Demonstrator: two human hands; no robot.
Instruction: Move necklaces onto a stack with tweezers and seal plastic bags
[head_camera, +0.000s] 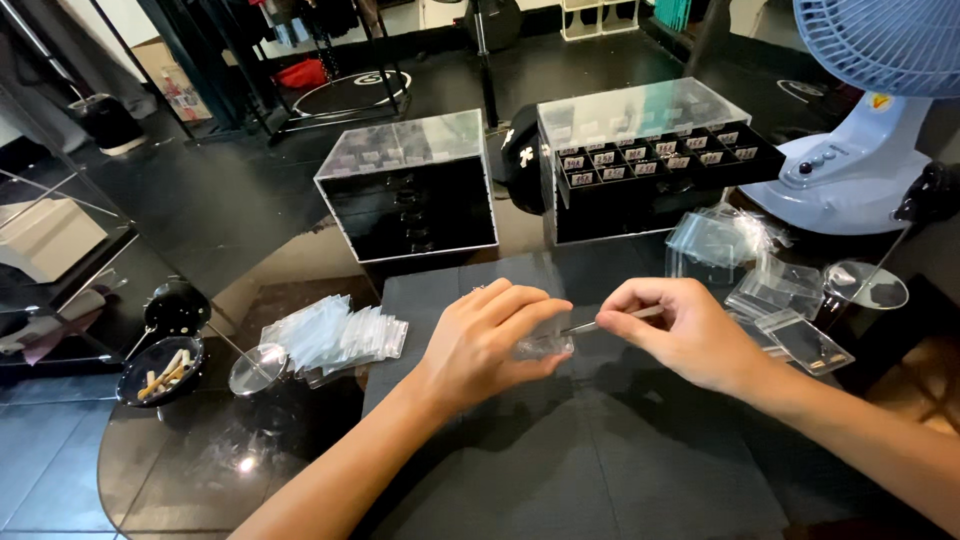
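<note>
Left hand (487, 338) pinches a small clear plastic bag (545, 346) over the dark mat (600, 450). Right hand (683, 335), at its 3 o'clock, clamps tweezers (610, 321), tips touching the bag.

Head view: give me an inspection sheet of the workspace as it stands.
Surface: dark mat on a glossy dark table.
Job's things: left hand pinches a small clear bag; right hand holds tweezers with the tip at the bag.
Clutter: pile of clear bags, clear flat boxes, two acrylic drawer cases, dish of sticks.
Fingers: both sets closed on their things.
Cables: nothing seen.
Surroundings: desk fan, garment rack.
</note>
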